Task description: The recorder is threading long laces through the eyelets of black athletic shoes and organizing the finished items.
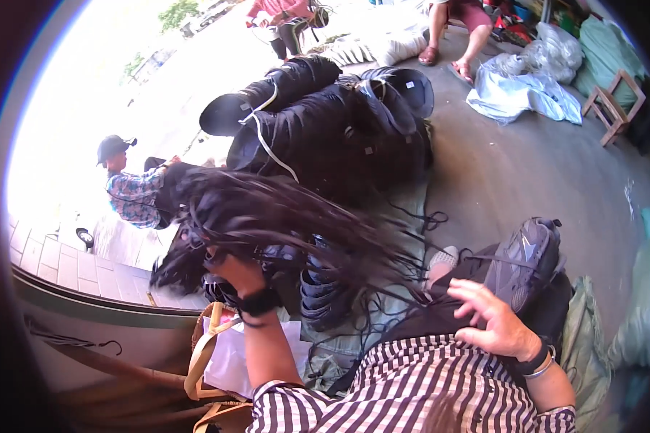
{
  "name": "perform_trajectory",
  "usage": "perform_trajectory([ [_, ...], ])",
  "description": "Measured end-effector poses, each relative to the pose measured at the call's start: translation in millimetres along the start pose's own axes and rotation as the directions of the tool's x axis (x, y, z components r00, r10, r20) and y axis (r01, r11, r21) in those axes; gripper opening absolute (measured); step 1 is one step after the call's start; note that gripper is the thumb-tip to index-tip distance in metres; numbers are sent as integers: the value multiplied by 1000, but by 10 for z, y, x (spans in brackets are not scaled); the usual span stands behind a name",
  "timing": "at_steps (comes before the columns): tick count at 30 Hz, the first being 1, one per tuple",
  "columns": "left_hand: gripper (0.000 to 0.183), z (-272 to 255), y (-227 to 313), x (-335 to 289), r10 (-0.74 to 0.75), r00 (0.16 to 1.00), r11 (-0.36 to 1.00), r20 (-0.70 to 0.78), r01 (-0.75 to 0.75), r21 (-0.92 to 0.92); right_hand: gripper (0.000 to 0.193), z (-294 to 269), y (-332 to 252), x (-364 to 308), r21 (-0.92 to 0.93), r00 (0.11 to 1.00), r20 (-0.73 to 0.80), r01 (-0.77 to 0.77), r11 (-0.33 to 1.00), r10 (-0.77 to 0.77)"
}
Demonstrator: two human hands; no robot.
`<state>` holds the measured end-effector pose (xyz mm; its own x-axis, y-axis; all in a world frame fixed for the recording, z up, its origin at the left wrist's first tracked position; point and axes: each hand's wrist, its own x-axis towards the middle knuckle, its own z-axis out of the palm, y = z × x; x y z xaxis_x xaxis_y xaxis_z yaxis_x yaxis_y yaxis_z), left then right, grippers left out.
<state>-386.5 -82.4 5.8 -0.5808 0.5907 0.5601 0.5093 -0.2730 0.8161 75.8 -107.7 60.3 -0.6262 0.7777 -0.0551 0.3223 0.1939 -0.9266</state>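
Observation:
My left hand (232, 268) is raised at the left, its fingers closed round a bundle of long black straps (289, 216). The straps fan out to the right and are smeared by motion; their ends trail toward my lap. My right hand (490, 317) is held above my right thigh, fingers apart, with nothing in it. Just below the straps stands a small stack of nested dark pieces (321, 296). Beyond them lie large bundles of nested black pieces (303, 137), with a white cord (271, 144) running over them.
A woven basket (202, 353) with white sheets stands by my left arm. At left sits a person in a cap (133, 184); others sit at the far side. White plastic sheeting (523, 94) and a small wooden stool (614, 108) are at far right. My grey shoe (520, 256) is ahead.

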Motion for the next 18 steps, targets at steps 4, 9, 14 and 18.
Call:
perform_trajectory([
  [4,51,321,-242,-63,-966,155,256,-207,698,-669,59,21,173,-235,31,984,-58,-167,985,169],
  [9,33,-94,-1291,-271,-890,380,426,-253,494,-758,56,175,125,-340,-83,965,-3,-262,961,263],
  [14,38,-236,-1415,-476,-915,352,367,-197,525,-768,55,219,154,-326,-103,970,-25,-241,965,240],
  [18,57,-343,-1601,-615,-913,354,388,-201,605,-696,54,221,142,-322,-169,968,-25,-251,953,251],
])
